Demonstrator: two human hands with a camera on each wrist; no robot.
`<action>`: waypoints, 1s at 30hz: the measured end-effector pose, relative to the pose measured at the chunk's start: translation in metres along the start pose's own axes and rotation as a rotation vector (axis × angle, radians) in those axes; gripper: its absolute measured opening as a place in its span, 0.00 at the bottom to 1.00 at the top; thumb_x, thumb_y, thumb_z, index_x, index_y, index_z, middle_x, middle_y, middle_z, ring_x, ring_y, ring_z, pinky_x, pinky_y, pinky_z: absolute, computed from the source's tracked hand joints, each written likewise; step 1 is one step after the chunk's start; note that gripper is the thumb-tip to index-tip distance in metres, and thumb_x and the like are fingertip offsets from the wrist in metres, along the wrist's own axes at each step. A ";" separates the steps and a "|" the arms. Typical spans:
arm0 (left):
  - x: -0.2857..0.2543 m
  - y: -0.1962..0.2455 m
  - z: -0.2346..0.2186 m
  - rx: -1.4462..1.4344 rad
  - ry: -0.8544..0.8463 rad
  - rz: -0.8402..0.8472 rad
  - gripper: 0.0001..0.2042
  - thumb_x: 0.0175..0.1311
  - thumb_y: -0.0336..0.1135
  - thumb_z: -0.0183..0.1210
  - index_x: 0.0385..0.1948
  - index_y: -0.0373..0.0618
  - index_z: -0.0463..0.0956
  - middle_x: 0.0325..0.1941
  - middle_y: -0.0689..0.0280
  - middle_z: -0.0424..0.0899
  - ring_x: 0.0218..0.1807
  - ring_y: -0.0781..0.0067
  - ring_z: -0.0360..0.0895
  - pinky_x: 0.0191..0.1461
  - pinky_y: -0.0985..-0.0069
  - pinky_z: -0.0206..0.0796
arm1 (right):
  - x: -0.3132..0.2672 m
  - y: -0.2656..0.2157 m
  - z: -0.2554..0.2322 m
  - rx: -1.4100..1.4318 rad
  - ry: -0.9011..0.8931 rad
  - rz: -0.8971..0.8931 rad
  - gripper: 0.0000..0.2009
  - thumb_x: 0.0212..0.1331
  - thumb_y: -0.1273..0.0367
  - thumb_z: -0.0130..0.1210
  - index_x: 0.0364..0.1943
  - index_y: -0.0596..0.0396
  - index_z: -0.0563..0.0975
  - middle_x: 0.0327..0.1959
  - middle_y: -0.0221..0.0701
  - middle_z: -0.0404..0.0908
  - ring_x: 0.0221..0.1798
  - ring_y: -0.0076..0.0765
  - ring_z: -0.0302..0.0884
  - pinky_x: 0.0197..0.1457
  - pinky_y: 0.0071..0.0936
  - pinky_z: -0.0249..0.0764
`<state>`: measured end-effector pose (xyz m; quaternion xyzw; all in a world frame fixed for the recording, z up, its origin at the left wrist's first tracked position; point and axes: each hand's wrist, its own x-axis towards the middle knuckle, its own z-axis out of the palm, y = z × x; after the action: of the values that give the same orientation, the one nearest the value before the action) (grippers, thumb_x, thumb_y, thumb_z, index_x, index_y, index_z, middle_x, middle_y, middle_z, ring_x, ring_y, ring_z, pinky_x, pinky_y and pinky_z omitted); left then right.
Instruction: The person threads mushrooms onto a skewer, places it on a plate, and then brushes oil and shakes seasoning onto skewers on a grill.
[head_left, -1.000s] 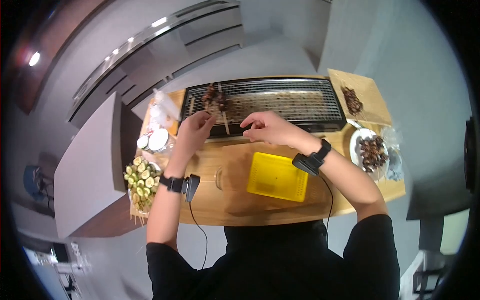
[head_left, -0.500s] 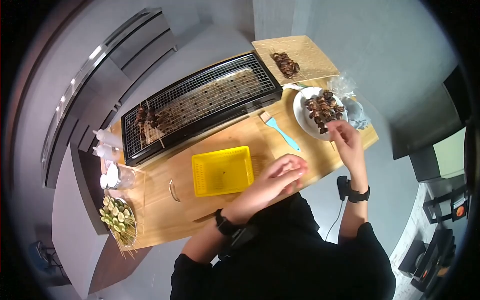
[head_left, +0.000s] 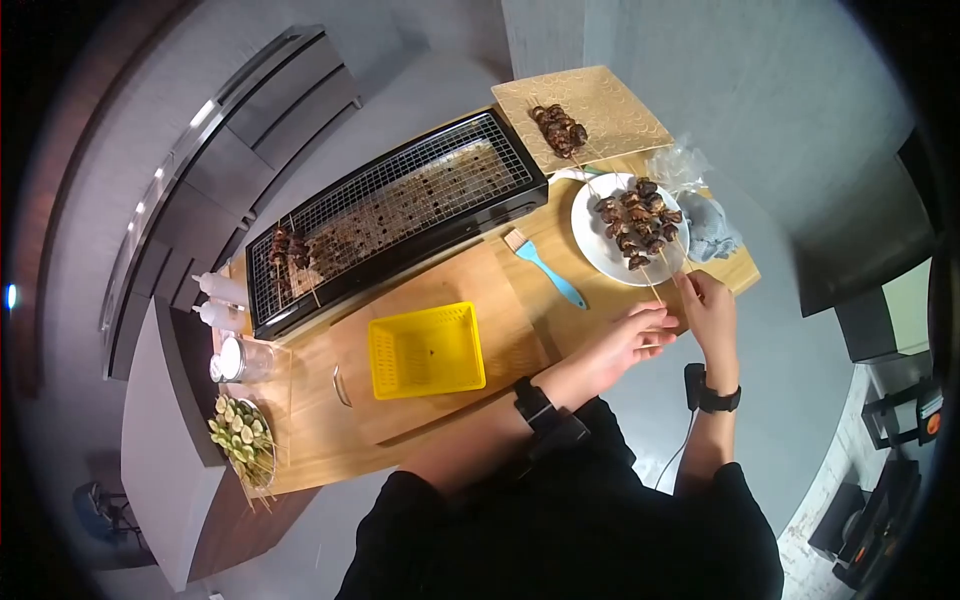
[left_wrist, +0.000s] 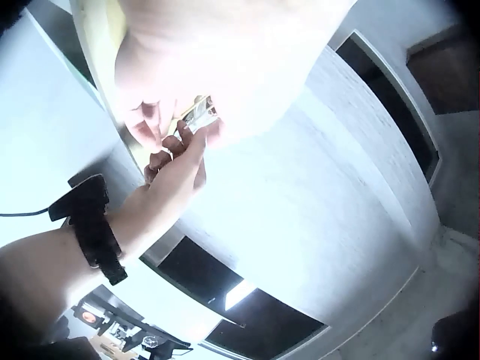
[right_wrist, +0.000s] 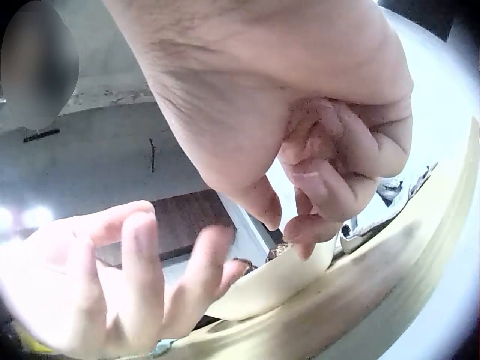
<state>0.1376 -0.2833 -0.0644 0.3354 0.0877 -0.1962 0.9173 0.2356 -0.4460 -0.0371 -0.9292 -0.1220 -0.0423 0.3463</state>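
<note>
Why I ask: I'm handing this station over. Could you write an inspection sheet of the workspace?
Surface: wooden table, board on it.
Job's things: dark skewers on the white plate; others at the left end of the grill.
Clutter: yellow basket on the board; blue brush beside it; crumpled bag beside the plate.
Hands: left hand open; right hand at the stick ends, grip unclear.
Cables: one cable, from the right wrist's device.
Surroundings: cabinets beyond the grill.

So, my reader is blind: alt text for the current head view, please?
A person's left hand, open, and right hand, fingers curled, are near the stick ends of dark skewers on a white plate. Nearby: a blue brush, a yellow basket on a board, and a black grill with more skewers.
</note>
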 end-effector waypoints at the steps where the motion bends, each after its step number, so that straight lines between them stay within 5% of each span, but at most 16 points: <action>1: 0.002 0.001 0.000 0.001 0.009 -0.004 0.22 0.75 0.48 0.59 0.62 0.45 0.70 0.55 0.66 0.80 0.55 0.74 0.79 0.57 0.74 0.70 | 0.000 0.000 0.002 0.046 -0.023 -0.001 0.16 0.68 0.58 0.60 0.34 0.60 0.83 0.22 0.39 0.80 0.23 0.41 0.76 0.31 0.36 0.70; 6: 0.010 0.003 -0.006 -0.021 0.064 0.023 0.13 0.78 0.48 0.56 0.46 0.48 0.79 0.44 0.69 0.82 0.45 0.78 0.78 0.50 0.77 0.69 | 0.003 0.012 0.022 0.376 -0.195 -0.002 0.17 0.73 0.63 0.57 0.28 0.61 0.78 0.21 0.22 0.74 0.24 0.17 0.66 0.28 0.24 0.63; 9: 0.009 0.006 -0.009 -0.033 0.138 0.096 0.13 0.78 0.48 0.56 0.41 0.50 0.78 0.38 0.71 0.81 0.40 0.80 0.76 0.47 0.78 0.69 | 0.001 0.010 0.031 0.675 -0.349 0.146 0.14 0.75 0.64 0.55 0.29 0.54 0.77 0.23 0.16 0.73 0.25 0.11 0.64 0.27 0.18 0.59; 19: -0.030 0.026 -0.004 0.165 0.096 0.228 0.14 0.81 0.45 0.52 0.35 0.49 0.76 0.33 0.74 0.78 0.35 0.84 0.71 0.43 0.82 0.64 | -0.013 -0.017 0.014 0.979 -0.510 0.230 0.10 0.75 0.63 0.56 0.33 0.49 0.76 0.20 0.13 0.64 0.20 0.09 0.53 0.23 0.16 0.46; 26: -0.095 0.089 -0.008 0.400 0.046 0.416 0.15 0.80 0.44 0.52 0.34 0.46 0.77 0.30 0.73 0.78 0.33 0.84 0.70 0.40 0.82 0.63 | -0.010 -0.047 0.027 1.180 -0.530 0.216 0.10 0.76 0.63 0.54 0.34 0.47 0.74 0.19 0.14 0.62 0.18 0.09 0.50 0.20 0.14 0.43; 30: -0.145 0.134 -0.037 0.564 0.181 0.533 0.15 0.80 0.44 0.52 0.32 0.47 0.76 0.29 0.74 0.76 0.30 0.85 0.67 0.35 0.83 0.58 | -0.006 -0.089 0.041 1.275 -0.642 0.227 0.09 0.76 0.65 0.54 0.35 0.48 0.74 0.21 0.15 0.63 0.19 0.10 0.51 0.21 0.14 0.44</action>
<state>0.0606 -0.1219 0.0273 0.6012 0.0209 0.0626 0.7964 0.2073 -0.3558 -0.0127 -0.5199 -0.1213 0.3485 0.7704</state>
